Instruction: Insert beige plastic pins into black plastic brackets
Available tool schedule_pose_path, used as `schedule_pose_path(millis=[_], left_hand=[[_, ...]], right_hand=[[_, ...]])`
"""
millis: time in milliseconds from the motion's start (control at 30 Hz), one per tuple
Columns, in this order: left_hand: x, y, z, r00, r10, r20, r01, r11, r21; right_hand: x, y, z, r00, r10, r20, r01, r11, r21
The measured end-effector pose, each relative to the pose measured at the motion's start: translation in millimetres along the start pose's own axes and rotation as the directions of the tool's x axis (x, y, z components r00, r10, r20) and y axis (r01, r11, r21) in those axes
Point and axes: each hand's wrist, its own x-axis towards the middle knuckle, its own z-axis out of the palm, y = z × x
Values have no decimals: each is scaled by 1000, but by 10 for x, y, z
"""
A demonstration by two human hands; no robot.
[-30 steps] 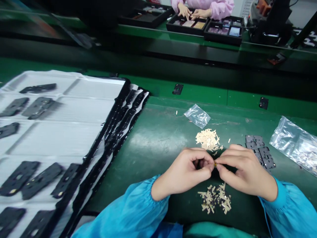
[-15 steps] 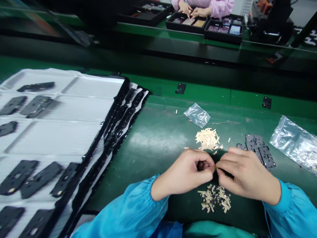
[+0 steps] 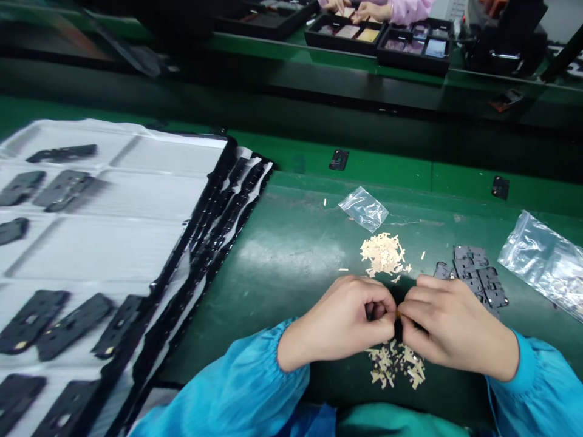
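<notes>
My left hand (image 3: 353,317) and my right hand (image 3: 453,325) meet fingertip to fingertip over the green table, both closed in a pinch. Between the fingertips shows a tiny yellowish piece (image 3: 399,314), mostly hidden, so its kind cannot be told. Just beyond the hands lies a heap of small cream strips (image 3: 381,254). Below them, nearer my body, is a looser pile of cream strips mixed with dark bits (image 3: 395,365). Flat black plastic parts (image 3: 483,276) lie beside my right hand, partly behind it.
At left, a stack of trays (image 3: 132,243) holds black parts in white compartments. A small clear bag (image 3: 364,209) lies beyond the cream heap, a larger filled bag (image 3: 544,261) at right. Across the bench, another person's hands (image 3: 359,11) work over black boxes (image 3: 344,37).
Both hands stay pinched together, with only a slight shift of the fingers. The view has moved a little. The other person's hands have lifted a pale piece from a box.
</notes>
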Motion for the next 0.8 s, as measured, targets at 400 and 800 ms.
schedule_pose_path(millis=[400, 800], left_hand=[[8, 5, -38, 999, 19, 33, -21, 998, 58], [3, 11, -38, 999, 31, 38, -34, 996, 78]], right_hand=[[2, 0, 28, 999, 7, 37, -8, 999, 31], [-20, -13, 27, 999, 35, -27, -35, 999, 2]])
